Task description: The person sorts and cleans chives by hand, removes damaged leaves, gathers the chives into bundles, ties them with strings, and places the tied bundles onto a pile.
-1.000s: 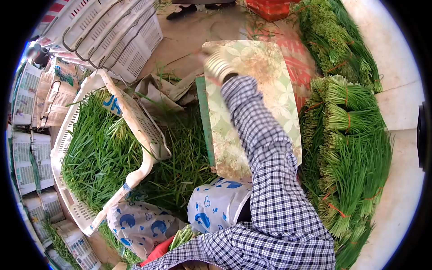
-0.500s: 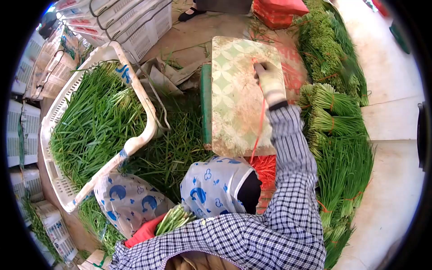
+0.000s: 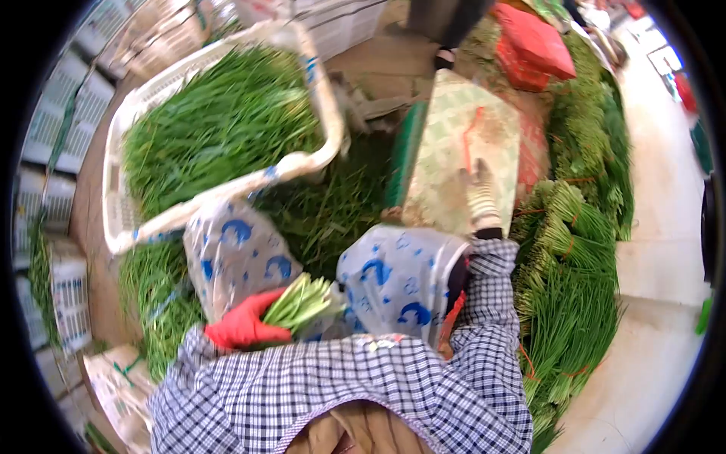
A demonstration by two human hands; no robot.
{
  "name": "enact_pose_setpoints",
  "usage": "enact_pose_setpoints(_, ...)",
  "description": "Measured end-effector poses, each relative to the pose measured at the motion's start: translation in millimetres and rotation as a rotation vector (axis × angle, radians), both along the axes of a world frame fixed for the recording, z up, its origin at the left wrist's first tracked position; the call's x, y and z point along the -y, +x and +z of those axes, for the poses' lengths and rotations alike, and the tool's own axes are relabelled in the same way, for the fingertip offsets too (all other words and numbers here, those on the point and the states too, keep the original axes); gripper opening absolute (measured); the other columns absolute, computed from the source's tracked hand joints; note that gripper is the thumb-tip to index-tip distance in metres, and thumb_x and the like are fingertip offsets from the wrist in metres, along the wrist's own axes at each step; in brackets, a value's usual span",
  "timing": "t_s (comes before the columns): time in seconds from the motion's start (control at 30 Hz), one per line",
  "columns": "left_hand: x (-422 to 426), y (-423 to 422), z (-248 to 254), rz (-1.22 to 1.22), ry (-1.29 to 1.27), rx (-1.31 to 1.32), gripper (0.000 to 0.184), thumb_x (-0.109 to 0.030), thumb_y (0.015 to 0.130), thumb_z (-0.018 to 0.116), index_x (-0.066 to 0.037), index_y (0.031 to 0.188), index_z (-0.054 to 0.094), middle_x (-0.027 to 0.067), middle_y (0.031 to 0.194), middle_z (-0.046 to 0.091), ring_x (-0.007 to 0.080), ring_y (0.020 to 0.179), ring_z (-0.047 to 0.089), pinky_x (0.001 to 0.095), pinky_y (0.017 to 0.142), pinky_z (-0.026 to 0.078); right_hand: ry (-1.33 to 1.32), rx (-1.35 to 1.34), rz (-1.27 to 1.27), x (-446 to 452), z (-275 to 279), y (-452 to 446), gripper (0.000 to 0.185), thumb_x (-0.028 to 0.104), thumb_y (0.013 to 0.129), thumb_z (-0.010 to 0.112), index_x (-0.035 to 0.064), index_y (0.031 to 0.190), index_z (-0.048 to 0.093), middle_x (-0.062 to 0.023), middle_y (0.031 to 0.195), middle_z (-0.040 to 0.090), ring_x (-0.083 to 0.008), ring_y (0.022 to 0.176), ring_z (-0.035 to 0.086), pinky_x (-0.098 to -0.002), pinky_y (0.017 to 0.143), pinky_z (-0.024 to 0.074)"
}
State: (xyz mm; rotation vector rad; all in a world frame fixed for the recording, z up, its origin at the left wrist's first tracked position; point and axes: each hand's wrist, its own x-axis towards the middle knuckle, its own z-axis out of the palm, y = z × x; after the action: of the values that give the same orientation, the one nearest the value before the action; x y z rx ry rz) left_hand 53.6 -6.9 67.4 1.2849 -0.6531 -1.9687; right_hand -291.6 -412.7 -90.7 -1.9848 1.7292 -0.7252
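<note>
My left hand (image 3: 249, 321), in a red glove, is closed round a bunch of garlic chives (image 3: 306, 303), its pale cut ends pointing up and right in front of my lap. My right hand (image 3: 480, 197), in a pale glove with dark fingertips, is over the patterned board (image 3: 439, 163). Its fingers look stretched out and apart, somewhat blurred. An orange-red tie strip (image 3: 469, 136) lies on the board, its lower end at these fingers; whether they touch it is unclear.
A white crate (image 3: 329, 113) heaped with loose green leaves (image 3: 227, 121) stands at the left. Tied chive bundles (image 3: 575, 280) are piled along the right. A red bag (image 3: 529, 45) and a person's leg (image 3: 457, 23) are beyond the board. Stacked crates (image 3: 64, 113) line the far left.
My right hand has drawn back toward me, and the strip now lies up the board beyond it. My left hand and the chives have come further into view. The camera has turned.
</note>
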Motion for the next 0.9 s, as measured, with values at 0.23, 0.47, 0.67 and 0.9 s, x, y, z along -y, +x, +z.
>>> enact_pose_setpoints(0.23,-3,4,-13,0.212,-0.127,-0.115,0.084,-0.029,0.071,0.083,-0.001,0.139,0.042,0.0046,0.128,0.057,0.0144,0.115,0.052,0.0301,0.100,0.040,0.311,0.448,0.614,-191,199,74,0.038,0.000,0.090,0.058,0.0014,0.128,0.054,-0.0148,0.131,0.054,-0.0205,0.115,0.056,-0.0305,0.099,0.0443)
enact_pose_setpoints(0.47,38,-13,-20,0.233,-0.251,-0.118,0.070,-0.026,0.084,0.071,-0.001,0.141,0.040,0.0063,0.131,0.055,0.0149,0.118,0.051,0.0294,0.102,0.039,0.672,0.871,0.697,-267,105,154,0.032,0.008,0.090,0.059,0.0003,0.120,0.055,-0.0145,0.123,0.058,-0.0231,0.112,0.058,-0.0373,0.097,0.0470)
enact_pose_setpoints(0.67,25,-1,-43,0.195,-0.253,0.078,0.067,-0.033,0.092,0.062,0.002,0.143,0.035,0.0098,0.134,0.052,0.0179,0.122,0.049,0.0317,0.103,0.038,0.984,1.316,0.417,-262,106,162,0.043,0.008,0.092,0.059,0.0049,0.133,0.047,-0.0079,0.119,0.060,-0.0203,0.108,0.060,-0.0361,0.093,0.0505)
enact_pose_setpoints(0.9,-10,-12,-43,0.307,-0.073,-0.371,0.055,-0.034,0.090,0.061,-0.002,0.133,0.050,0.0086,0.124,0.061,0.0160,0.110,0.059,0.0310,0.096,0.046,1.060,1.460,0.539,-257,116,154,0.087,0.012,0.080,0.073,0.0107,0.150,0.021,-0.0110,0.136,0.050,-0.0263,0.121,0.052,-0.0436,0.104,0.0433)
